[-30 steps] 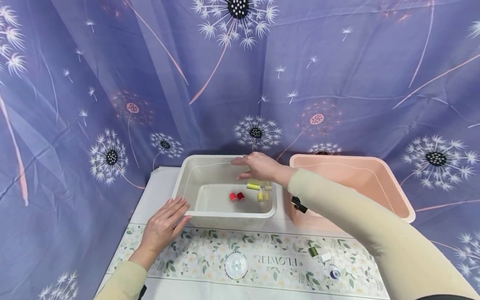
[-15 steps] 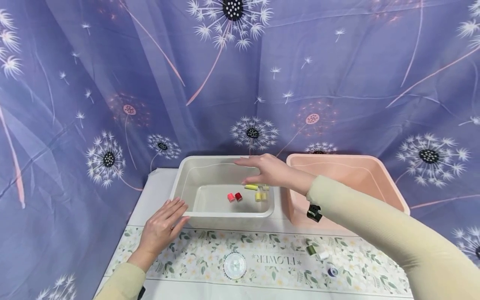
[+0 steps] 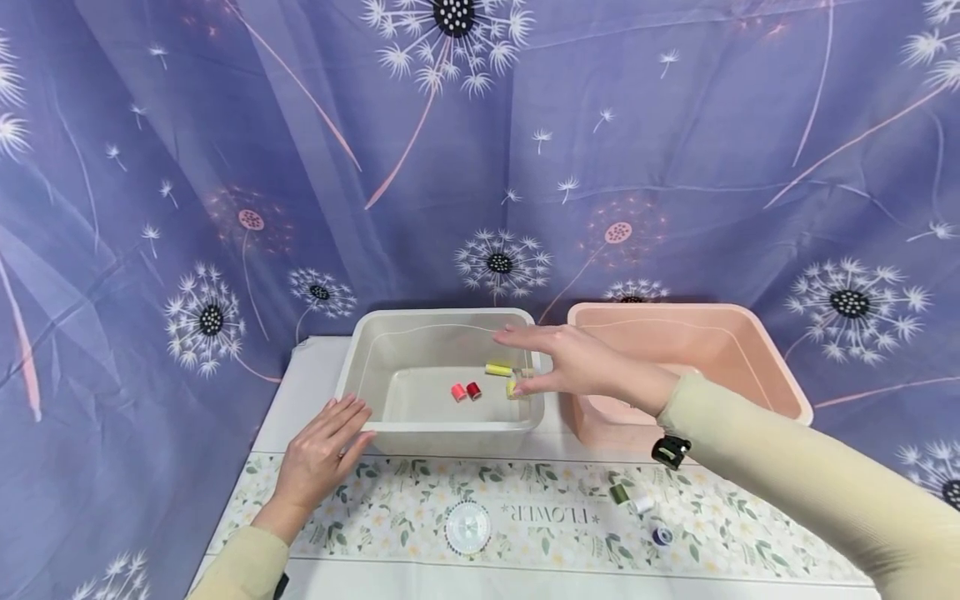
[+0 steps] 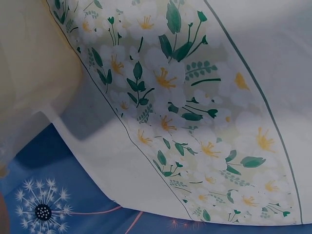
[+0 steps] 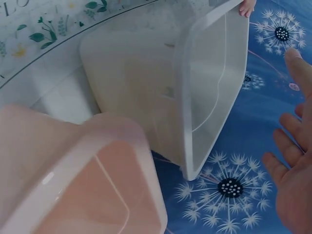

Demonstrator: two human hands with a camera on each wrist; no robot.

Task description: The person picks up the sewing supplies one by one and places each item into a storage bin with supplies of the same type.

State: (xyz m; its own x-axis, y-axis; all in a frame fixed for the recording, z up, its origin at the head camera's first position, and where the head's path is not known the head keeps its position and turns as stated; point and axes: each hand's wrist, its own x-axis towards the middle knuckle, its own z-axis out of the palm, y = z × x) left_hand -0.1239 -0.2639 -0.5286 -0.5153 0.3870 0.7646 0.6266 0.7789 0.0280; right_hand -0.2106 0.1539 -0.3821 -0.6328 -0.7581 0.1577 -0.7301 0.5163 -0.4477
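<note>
In the head view my left hand rests by the near-left corner of a grey plastic bin, fingers straight. My right hand hovers above that bin's right rim, fingers extended and apart. Nothing is in the right hand, and the right wrist view shows its loosely bent fingers outside the bin. Inside the bin lie small thread spools: a pink spool, a dark red spool and a yellow spool. More yellow beside them is partly hidden by the right thumb.
A peach bin stands right of the grey one. On the floral runner lie a green spool, a white spool and a navy spool. A round clear dish or coaster sits nearer. A purple curtain hangs behind.
My right hand has moved right, from above the grey bin's inside toward its right rim. More of the yellow spool shows. The left hand stays by the corner; the view shifts slightly.
</note>
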